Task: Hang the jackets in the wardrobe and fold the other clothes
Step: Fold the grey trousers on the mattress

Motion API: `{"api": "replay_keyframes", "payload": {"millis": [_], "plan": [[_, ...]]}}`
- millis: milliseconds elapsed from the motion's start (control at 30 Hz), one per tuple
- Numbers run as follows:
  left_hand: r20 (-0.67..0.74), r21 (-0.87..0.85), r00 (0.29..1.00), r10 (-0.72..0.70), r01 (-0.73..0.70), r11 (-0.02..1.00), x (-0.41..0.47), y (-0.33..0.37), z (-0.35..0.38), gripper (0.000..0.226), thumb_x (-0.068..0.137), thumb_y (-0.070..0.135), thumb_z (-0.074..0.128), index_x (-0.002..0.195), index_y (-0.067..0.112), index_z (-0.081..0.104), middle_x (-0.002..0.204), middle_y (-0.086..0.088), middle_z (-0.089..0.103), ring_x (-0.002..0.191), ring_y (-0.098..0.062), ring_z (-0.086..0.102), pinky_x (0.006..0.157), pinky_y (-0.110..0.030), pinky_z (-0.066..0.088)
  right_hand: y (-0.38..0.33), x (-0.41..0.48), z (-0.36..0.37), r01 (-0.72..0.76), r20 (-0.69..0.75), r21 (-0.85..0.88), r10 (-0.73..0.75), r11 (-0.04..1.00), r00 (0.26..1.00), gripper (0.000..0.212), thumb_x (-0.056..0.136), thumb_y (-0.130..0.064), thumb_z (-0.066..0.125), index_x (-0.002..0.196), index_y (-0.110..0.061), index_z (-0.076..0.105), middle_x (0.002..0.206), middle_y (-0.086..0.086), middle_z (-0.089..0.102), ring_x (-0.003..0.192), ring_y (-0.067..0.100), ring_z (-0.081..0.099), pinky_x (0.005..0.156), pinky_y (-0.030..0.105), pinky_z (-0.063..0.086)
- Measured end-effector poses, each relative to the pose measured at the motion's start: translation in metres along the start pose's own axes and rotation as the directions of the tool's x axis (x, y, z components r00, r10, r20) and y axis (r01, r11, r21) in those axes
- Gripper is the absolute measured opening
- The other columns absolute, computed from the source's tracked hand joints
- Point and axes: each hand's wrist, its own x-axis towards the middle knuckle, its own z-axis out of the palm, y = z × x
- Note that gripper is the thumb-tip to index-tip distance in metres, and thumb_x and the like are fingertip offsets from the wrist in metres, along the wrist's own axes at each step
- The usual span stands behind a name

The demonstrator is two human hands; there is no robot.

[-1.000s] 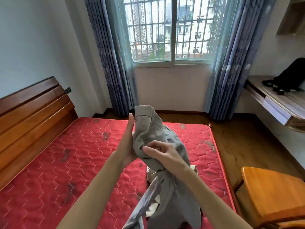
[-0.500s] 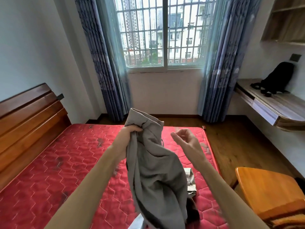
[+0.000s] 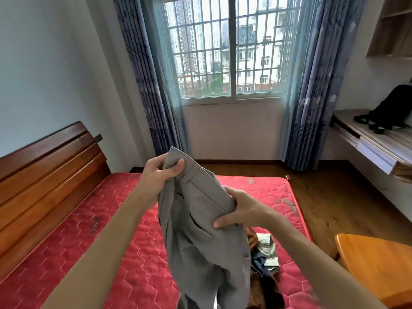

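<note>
Grey trousers (image 3: 200,237) hang above the red mattress (image 3: 111,241), the left hand (image 3: 159,172) with its grip closed on the waistband's upper end. The right hand (image 3: 243,210), empty half a second ago, now pinches the waistband lower down. Other clothes (image 3: 265,253) lie heaped on the mattress beneath them.

grey trousers (image 3: 200,253) partly below bottom edge

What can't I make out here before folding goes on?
1. Head view, grey garment: lower end cut off by the bottom edge.
2. The clothes pile on the mattress: mostly hidden behind the grey garment, so its pieces cannot be counted.
3. The right hand: most fingers hidden behind the fabric.
4. The wardrobe: outside the frame.
</note>
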Motion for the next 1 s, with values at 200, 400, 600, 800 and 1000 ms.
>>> {"api": "replay_keyframes", "payload": {"millis": [200, 400, 600, 800, 1000], "plan": [[-0.173, 0.008, 0.984, 0.050, -0.050, 0.999, 0.007, 0.024, -0.031, 0.048, 0.046, 0.056, 0.092, 0.076, 0.021, 0.079, 0.081, 0.002, 0.076, 0.076, -0.013, 0.071, 0.069, -0.025, 0.058, 0.023, -0.002, -0.015, -0.158, -0.008, -0.249, 0.161, 0.955, 0.987, 0.028, 0.064, -0.035, 0.091, 0.088, -0.029, 0.079, 0.105, -0.006, 0.071, 0.096, 0.012, 0.068, 0.088, 0.033, 0.056], [-0.144, 0.047, 0.986, 0.078, -0.072, 0.996, 0.012, 0.045, -0.045, 0.041, 0.054, 0.052, 0.090, 0.078, 0.021, 0.078, 0.082, 0.002, 0.076, 0.077, -0.013, 0.071, 0.070, -0.026, 0.059, 0.012, 0.003, -0.054, -0.128, -0.061, -0.313, 0.115, 0.941, 0.992, 0.039, 0.055, -0.036, 0.095, 0.091, -0.030, 0.080, 0.122, -0.016, 0.056, 0.112, 0.002, 0.054, 0.095, 0.022, 0.048], [-0.175, 0.096, 0.976, 0.127, -0.112, 0.989, 0.020, 0.077, -0.058, 0.019, 0.064, 0.040, 0.077, 0.074, 0.024, 0.078, 0.079, 0.005, 0.076, 0.073, -0.010, 0.071, 0.067, -0.024, 0.059, 0.012, 0.003, -0.091, -0.176, -0.002, -0.704, 0.246, 0.688, 0.969, 0.039, 0.051, -0.057, 0.090, 0.077, -0.030, 0.076, 0.095, -0.007, 0.068, 0.088, 0.013, 0.062, 0.080, 0.032, 0.054], [-0.140, 0.596, 0.925, 0.353, -0.206, 0.776, 0.031, 0.092, -0.090, 0.017, 0.081, 0.019, 0.078, 0.091, 0.032, 0.075, 0.085, 0.017, 0.074, 0.079, 0.003, 0.065, 0.074, -0.019, 0.053, -0.027, -0.006, -0.138, -0.150, -0.293, -0.475, 0.004, 0.867, 0.956, 0.058, 0.057, -0.054, 0.087, 0.054, -0.005, 0.056, 0.050, -0.003, 0.036, 0.051, 0.011, 0.033, 0.051, 0.031, 0.029], [0.128, 0.818, 0.902, 0.413, -0.331, 0.470, 0.038, 0.114, -0.098, 0.045, 0.075, -0.001, 0.081, 0.114, 0.020, 0.071, 0.092, 0.013, 0.073, 0.092, -0.001, 0.067, 0.083, -0.005, 0.046, -0.080, -0.014, -0.168, -0.033, -0.464, -0.525, -0.253, 0.851, 0.849, 0.045, 0.064, -0.052, 0.083, 0.058, -0.010, 0.069, 0.053, 0.013, 0.053, 0.051, 0.008, 0.041, 0.053, 0.030, 0.033]]}}
